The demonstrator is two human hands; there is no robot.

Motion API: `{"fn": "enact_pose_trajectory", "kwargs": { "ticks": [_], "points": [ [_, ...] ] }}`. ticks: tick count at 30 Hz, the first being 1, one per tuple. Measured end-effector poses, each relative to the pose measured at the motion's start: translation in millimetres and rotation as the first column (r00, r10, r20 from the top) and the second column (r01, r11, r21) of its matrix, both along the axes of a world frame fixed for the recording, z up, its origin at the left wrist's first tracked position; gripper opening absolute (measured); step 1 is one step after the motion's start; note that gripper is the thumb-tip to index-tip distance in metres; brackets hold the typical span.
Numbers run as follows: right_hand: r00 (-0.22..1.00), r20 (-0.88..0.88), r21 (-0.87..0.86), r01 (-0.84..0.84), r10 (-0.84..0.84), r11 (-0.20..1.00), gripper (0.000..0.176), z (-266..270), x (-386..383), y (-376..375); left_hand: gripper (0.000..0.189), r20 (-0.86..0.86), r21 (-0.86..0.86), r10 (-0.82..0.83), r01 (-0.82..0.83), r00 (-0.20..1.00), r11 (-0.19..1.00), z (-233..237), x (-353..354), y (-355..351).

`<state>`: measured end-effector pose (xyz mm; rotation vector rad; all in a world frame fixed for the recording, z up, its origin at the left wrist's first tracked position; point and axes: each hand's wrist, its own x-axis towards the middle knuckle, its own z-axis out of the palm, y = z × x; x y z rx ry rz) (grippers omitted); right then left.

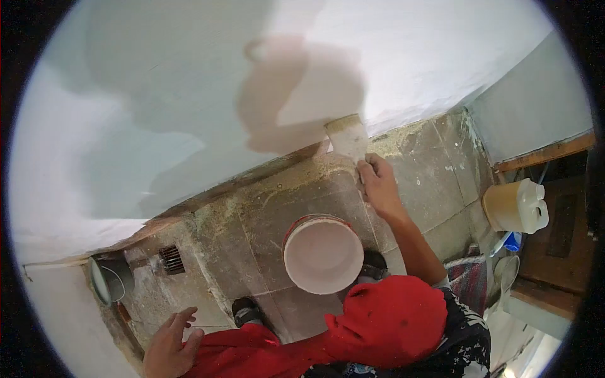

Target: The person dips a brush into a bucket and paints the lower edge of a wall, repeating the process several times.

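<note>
My right hand (pixel 378 186) is closed round the handle of a wide flat brush (pixel 346 135). The brush looks coated with something whitish, and its yellowish tip is at the foot of the pale wall (pixel 428 57). Below that hand, a round bucket (pixel 285 252) with a whitish inside and some red on its outer side stands on the tiles between my feet. My left hand (pixel 171 346) is at the lower left beside red cloth, its fingers apart and nothing in them.
Stained floor tiles (pixel 309 189) run along the wall. On the left are a floor grate (pixel 171 259) and a grey bucket (pixel 120 277) with a wire handle. A yellowish plastic jug (pixel 513 205) stands on the right, near a patterned cloth (pixel 467 277) and a wooden door (pixel 561 227).
</note>
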<state>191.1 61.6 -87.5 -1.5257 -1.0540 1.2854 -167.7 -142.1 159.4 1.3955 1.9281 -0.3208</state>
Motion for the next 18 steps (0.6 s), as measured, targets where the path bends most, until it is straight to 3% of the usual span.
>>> {"fn": "enact_pose_trajectory", "kwargs": {
  "ticks": [1, 5, 10, 14, 18],
  "points": [
    [0.991, 0.135, 0.076, -0.024, 0.013, 0.997, 0.023, 4, 4, -3, 0.044, 0.016, 0.005, -0.030, 0.030, 0.999, 1.000, -1, -4, -1],
    [0.988, 0.152, 0.112, -0.028, 0.010, 0.993, 0.021, 14, 22, -23, 0.047, 0.001, 0.026, -0.109, 0.109, 0.994, 0.994, 0, -14, -1],
    [0.988, 0.145, -0.073, -0.048, 0.058, 0.996, 0.019, 64, 30, -63, 0.047, 0.073, 0.065, -0.234, 0.229, 0.970, 0.971, -13, -53, -3],
    [0.984, 0.177, -0.051, -0.016, 0.025, 0.999, 0.020, 85, 27, -101, 0.046, 0.121, 0.185, -0.417, 0.392, 0.901, 0.901, -25, -86, -2],
    [0.937, 0.287, -0.159, -0.160, 0.200, 0.974, 0.020, 127, 11, -129, 0.045, 0.190, 0.238, -0.549, 0.505, 0.814, 0.830, -29, -104, 5]
  ]
}}
